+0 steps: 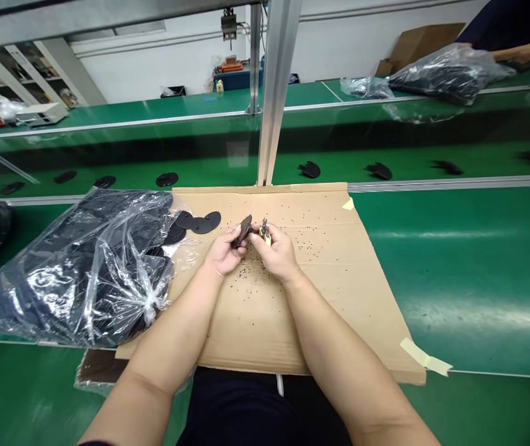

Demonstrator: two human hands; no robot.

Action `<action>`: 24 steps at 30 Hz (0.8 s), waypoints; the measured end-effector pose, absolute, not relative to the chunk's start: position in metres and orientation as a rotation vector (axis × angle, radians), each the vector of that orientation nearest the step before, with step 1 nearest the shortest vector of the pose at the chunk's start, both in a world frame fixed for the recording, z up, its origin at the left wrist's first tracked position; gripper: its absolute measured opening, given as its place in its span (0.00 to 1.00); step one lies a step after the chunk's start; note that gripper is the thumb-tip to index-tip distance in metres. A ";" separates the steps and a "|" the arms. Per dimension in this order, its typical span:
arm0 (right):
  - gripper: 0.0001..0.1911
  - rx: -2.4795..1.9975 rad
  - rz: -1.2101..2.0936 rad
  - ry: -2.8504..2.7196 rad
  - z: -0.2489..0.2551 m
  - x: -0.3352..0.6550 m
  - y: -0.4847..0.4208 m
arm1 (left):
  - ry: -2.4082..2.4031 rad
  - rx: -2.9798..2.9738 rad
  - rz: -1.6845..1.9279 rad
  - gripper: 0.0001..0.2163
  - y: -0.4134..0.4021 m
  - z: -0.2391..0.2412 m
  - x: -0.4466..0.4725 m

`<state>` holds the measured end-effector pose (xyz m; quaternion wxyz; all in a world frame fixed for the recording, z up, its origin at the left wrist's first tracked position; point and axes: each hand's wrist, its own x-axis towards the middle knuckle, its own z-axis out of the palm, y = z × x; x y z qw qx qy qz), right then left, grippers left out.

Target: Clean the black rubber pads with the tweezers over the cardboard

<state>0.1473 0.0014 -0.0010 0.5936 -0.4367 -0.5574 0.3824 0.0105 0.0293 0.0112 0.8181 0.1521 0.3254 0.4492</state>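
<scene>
My left hand is closed on a black oval plastic part, tilted up on its edge. Close beside it, my right hand grips a small pair of cutters with pale yellow handles, its jaws pointing up and away from me. The fingertips of both hands nearly meet at the part. Under them lies a cardboard sheet scattered with tiny black bits. Several flat black oval parts overlap on the cardboard to the left of my hands.
A clear plastic bag full of black parts lies at the left. Beyond the cardboard, a green conveyor belt carries spaced black parts. A metal post rises at its near edge. A person's arm is at the far right.
</scene>
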 end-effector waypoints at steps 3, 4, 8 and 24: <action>0.11 -1.078 0.685 -1.410 0.002 0.148 -0.001 | 0.671 0.296 0.907 0.04 0.028 0.014 0.011; 0.11 -1.085 0.642 -1.435 0.003 0.148 -0.001 | 0.666 0.295 0.900 0.03 0.027 0.015 0.011; 0.08 -1.067 0.513 -1.505 0.006 0.148 -0.003 | 0.662 0.326 0.894 0.06 0.024 0.012 0.014; 0.13 -1.130 0.586 -1.090 -0.012 0.146 0.010 | 1.084 0.562 1.392 0.23 0.049 0.010 0.017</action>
